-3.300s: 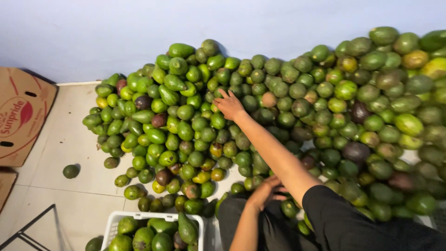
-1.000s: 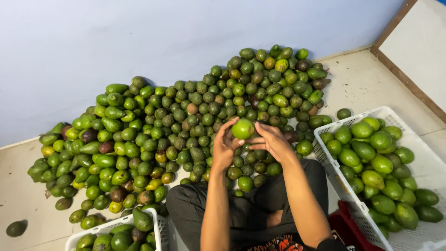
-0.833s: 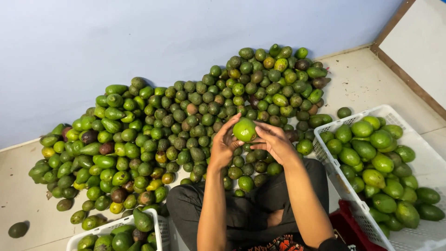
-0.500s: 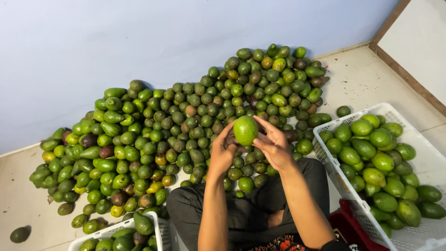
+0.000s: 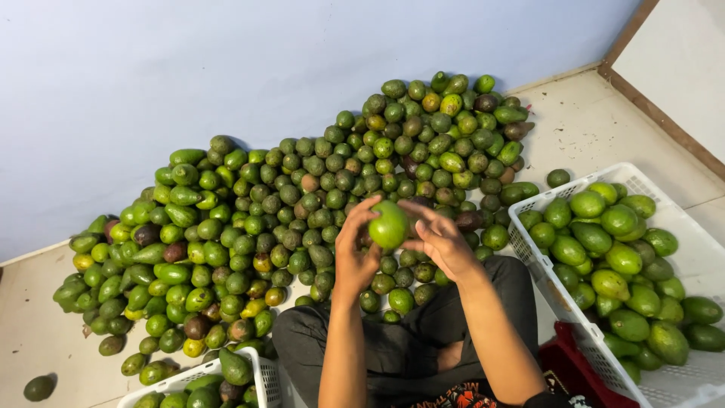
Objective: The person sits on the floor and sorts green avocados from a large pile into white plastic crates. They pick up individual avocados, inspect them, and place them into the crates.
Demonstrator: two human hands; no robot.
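Comparing the head view with the pictures taken about a second before, the bright green avocado [image 5: 390, 224] had stayed between both hands but sat slightly higher and further turned, which suggested an inspection of one fruit taken from the pile. The left hand [image 5: 355, 253] cupped it from the left with curled fingers, and the right hand [image 5: 440, 242] steadied it from the right with spread fingertips; both were closed on it, above the person's crossed legs. The avocado pile [image 5: 302, 219] lay on the floor against the blue wall. A white slotted crate [image 5: 683, 389] stood at the right, partly filled with green avocados, with a red container [image 5: 578, 370] just beside it. A second white crate [image 5: 192, 375] showed at the lower left. No label or sign was visible.
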